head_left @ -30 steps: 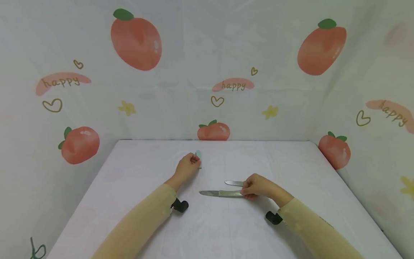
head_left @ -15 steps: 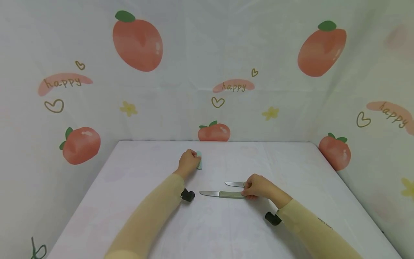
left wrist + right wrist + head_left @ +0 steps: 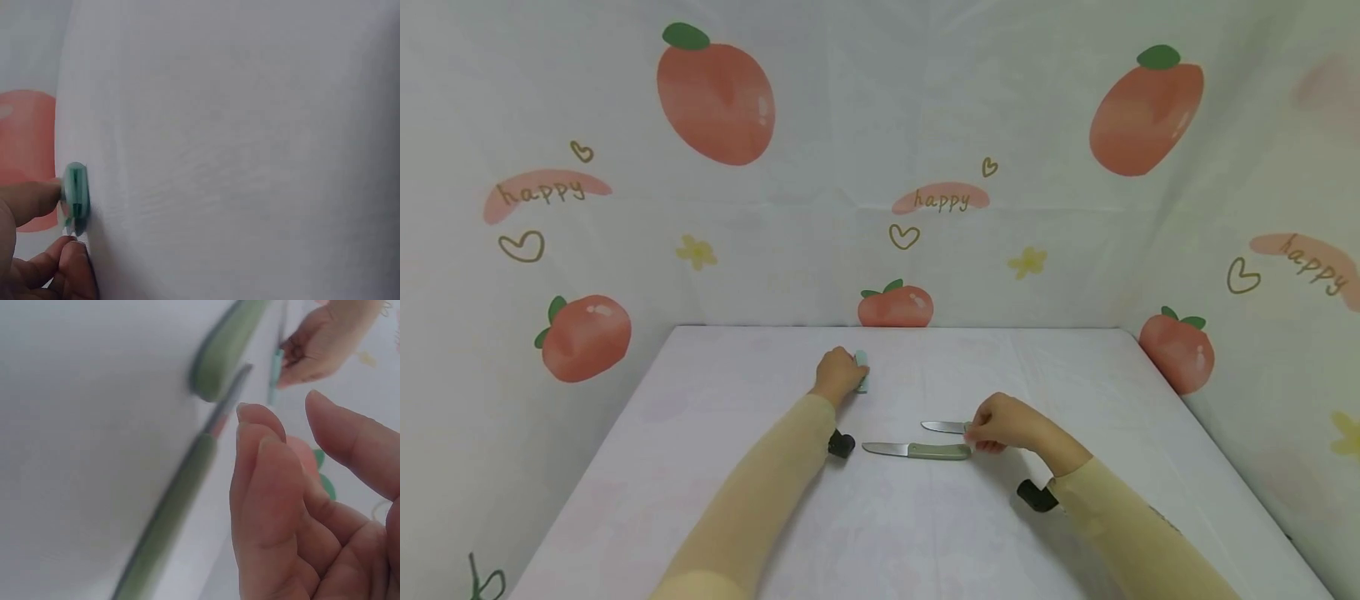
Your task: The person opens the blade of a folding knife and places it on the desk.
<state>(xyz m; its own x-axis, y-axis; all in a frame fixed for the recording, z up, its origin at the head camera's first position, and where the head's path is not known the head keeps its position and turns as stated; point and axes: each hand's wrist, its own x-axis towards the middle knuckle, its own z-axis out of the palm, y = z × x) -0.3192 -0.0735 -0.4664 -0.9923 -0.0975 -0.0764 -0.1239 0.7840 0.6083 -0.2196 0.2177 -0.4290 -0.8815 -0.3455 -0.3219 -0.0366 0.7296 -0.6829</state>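
My left hand (image 3: 839, 373) is at the far middle of the table, its thumb and fingers pinching a small teal slotted handle (image 3: 75, 190), which stays on or close to the cloth. What the handle belongs to is unclear. My right hand (image 3: 1009, 422) hovers by two knives, with a gap between thumb and fingertips in the right wrist view and nothing held. The nearer knife (image 3: 938, 452) lies flat, blade to the left, its green handle fully visible. Behind it lies a smaller knife (image 3: 943, 427); the hand hides its handle in the head view, while the right wrist view shows that green handle (image 3: 172, 519).
A white cloth covers the table (image 3: 820, 533). Behind it hangs a white curtain (image 3: 850, 108) printed with peaches, hearts and yellow flowers. Black wrist cameras (image 3: 1037, 496) sit under both sleeves.
My right hand has let go of the nearer knife's handle end and risen slightly. The left forearm has swung inward, and the left hand has turned over the teal handle.
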